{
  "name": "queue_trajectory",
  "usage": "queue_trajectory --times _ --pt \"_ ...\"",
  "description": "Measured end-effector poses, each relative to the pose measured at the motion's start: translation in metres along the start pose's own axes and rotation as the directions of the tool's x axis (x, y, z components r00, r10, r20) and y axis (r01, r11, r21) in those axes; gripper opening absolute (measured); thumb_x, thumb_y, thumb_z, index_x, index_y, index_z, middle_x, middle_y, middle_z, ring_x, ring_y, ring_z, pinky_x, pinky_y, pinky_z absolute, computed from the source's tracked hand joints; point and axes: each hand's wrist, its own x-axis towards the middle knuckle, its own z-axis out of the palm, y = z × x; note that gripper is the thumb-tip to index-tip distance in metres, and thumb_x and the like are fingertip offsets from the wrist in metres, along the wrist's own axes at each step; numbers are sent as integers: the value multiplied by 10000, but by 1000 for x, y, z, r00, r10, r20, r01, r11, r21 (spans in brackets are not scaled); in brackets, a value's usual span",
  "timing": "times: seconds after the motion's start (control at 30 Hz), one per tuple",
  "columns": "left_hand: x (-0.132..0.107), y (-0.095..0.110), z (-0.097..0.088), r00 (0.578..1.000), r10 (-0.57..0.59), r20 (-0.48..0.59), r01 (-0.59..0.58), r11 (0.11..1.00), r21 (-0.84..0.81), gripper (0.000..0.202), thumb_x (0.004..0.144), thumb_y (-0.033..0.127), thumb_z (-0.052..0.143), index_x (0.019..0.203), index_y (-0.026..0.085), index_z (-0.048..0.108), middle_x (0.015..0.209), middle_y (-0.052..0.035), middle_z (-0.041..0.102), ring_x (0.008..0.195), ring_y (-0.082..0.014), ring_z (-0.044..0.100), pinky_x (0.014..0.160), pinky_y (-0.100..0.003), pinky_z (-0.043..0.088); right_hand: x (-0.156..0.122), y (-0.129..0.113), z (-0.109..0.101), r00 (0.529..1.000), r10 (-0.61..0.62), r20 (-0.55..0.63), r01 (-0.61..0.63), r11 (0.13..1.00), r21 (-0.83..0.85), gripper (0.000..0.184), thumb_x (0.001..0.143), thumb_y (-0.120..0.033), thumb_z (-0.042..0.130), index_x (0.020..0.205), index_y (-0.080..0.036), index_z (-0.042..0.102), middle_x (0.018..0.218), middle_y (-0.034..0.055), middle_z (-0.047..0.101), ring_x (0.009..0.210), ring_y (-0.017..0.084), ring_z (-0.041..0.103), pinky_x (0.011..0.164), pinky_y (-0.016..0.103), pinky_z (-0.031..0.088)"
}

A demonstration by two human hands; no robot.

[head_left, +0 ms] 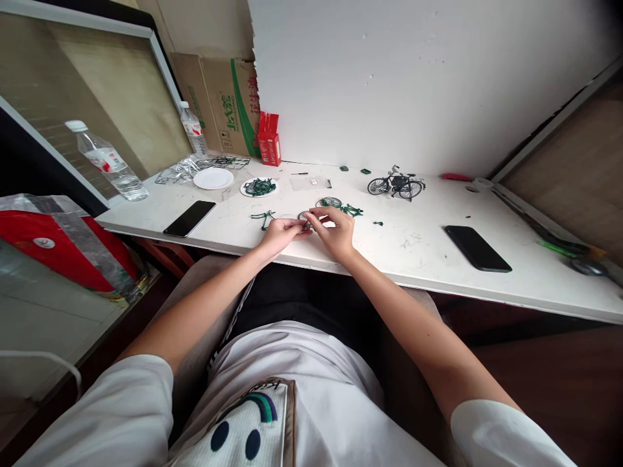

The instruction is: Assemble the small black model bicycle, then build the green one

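Observation:
Over the front edge of the white table, my left hand (282, 237) and my right hand (335, 227) meet with fingers pinched on a small dark green model part (306, 225). The fingers cover most of it, so its exact shape is hidden. Just left of my hands lies a green bicycle frame piece (264, 217). Behind my right hand rest a small model wheel (331, 202) and green bicycle parts (352, 210). Farther right, a black model bicycle (396, 184) stands upright.
Green parts fill a small white plate (242, 189); another white plate (213, 178) is beside it. Phones lie at left (189, 218) and right (477, 248). Water bottles (108, 159), a red box (269, 139) and a cardboard box (226, 104) line the back left.

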Motion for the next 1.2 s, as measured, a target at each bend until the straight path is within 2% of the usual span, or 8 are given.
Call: queue_trajectory --times 0.17,0.43,0.6,0.97,1.2 --pt "-1 -2 0 1000 16 -1 -16 1000 -1 125 797 122 845 911 80 816 947 -106 821 898 -232 807 1112 -487 581 1 4 -1 999 -17 27 17 1000 9 242 1031 -433 667 1069 -249 821 998 58 831 832 200 762 725 344 657" --pt "0 -5 -1 999 52 -7 -51 998 30 204 771 170 891 937 86 809 1000 -112 818 920 -234 800 1105 -486 576 -1 10 1 999 -1 50 -1 999 33 272 1079 -386 573 1166 -261 799 958 55 817 796 203 751 762 376 646" --pt "0 -6 -1 997 72 6 -73 997 38 235 759 199 908 939 88 807 1012 -122 820 926 -240 798 1105 -495 572 -2 11 2 998 41 48 -44 997 66 279 1072 -413 579 1161 -261 795 1001 64 815 857 213 779 762 360 671" --pt "1 -7 -3 996 91 24 -92 994 67 261 743 225 923 940 104 801 1029 -118 821 968 -254 794 1122 -510 561 -2 14 2 997 50 65 -55 996 76 274 1070 -429 584 1147 -264 789 1007 64 808 885 219 784 744 352 671" --pt "-1 -5 -3 994 104 40 -106 991 80 242 763 225 912 932 107 787 1039 -119 816 993 -259 791 1127 -520 558 -2 16 3 998 9 69 -16 995 96 239 1071 -316 556 1147 -260 775 984 55 807 856 211 781 763 360 670"
